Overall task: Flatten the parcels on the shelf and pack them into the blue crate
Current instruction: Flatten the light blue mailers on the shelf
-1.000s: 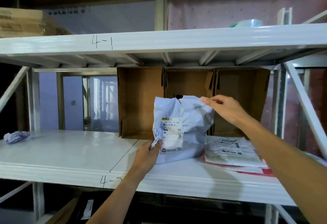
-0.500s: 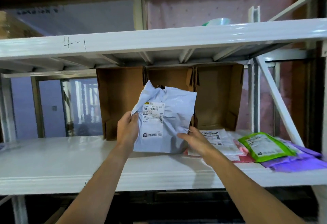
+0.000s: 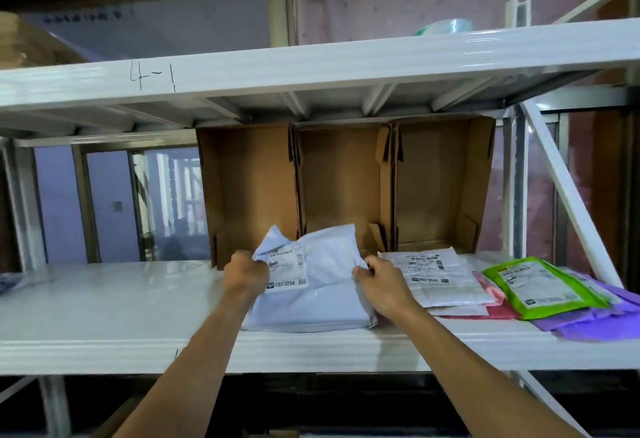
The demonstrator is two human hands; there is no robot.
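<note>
A pale grey-blue parcel bag [image 3: 322,295] with a white shipping label lies on the white shelf [image 3: 121,302], its far end still raised and crumpled. My left hand [image 3: 246,275] grips its upper left edge. My right hand [image 3: 379,282] pinches its upper right edge. To the right lies a flat stack: a white labelled parcel [image 3: 436,278] on a pink one [image 3: 491,302], then a green parcel [image 3: 540,285] on purple ones [image 3: 602,320]. No blue crate is in view.
An open brown cardboard box [image 3: 346,188] stands on its side at the back of the shelf, just behind the parcel. The upper shelf beam [image 3: 311,67] marked "4-1" runs overhead. A slanted white brace [image 3: 568,202] crosses at right. A crumpled bit of plastic [image 3: 7,280] lies far left.
The grey-blue parcel went from held upright to laid down on the shelf. Both hands came down with it and now hold its far corners.
</note>
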